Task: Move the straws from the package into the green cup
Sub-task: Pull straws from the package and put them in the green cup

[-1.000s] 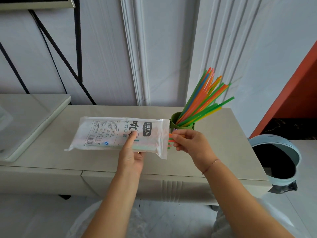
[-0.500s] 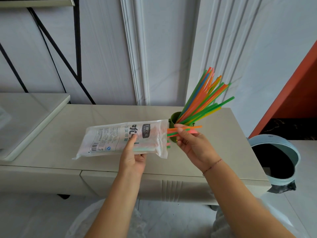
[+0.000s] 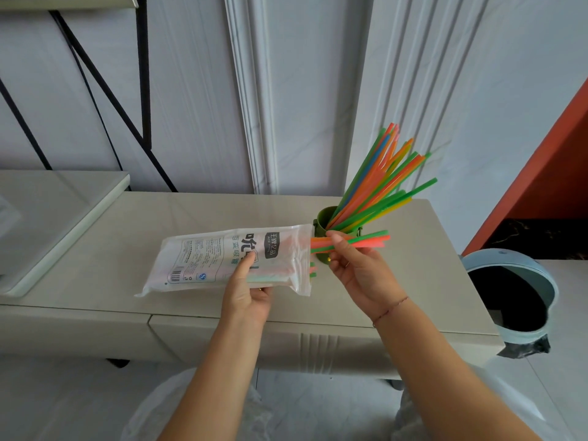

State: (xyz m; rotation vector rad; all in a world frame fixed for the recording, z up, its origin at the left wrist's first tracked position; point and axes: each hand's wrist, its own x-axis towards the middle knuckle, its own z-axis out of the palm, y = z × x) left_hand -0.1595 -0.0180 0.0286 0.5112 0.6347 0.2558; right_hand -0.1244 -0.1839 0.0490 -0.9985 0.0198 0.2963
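My left hand [image 3: 246, 292] holds the clear straw package [image 3: 222, 259] from below, its open end pointing right. My right hand [image 3: 356, 265] pinches a few orange, green and pink straws [image 3: 366, 240] that stick halfway out of that open end, lying level. Just behind them stands the green cup [image 3: 323, 218] on the beige cabinet top [image 3: 197, 214]. The cup holds several coloured straws [image 3: 381, 183] fanning up to the right. A few more straw tips poke out of the package's lower edge.
A pale blue waste bin [image 3: 512, 297] with a black liner stands on the floor to the right of the cabinet. A glass-topped table [image 3: 54, 224] adjoins the cabinet's left side. White panelled wall behind; orange panel at far right.
My right hand has drawn the pinched straws further out of the package, to the right. The package has shifted right and tilted, its open end rising toward the cup.
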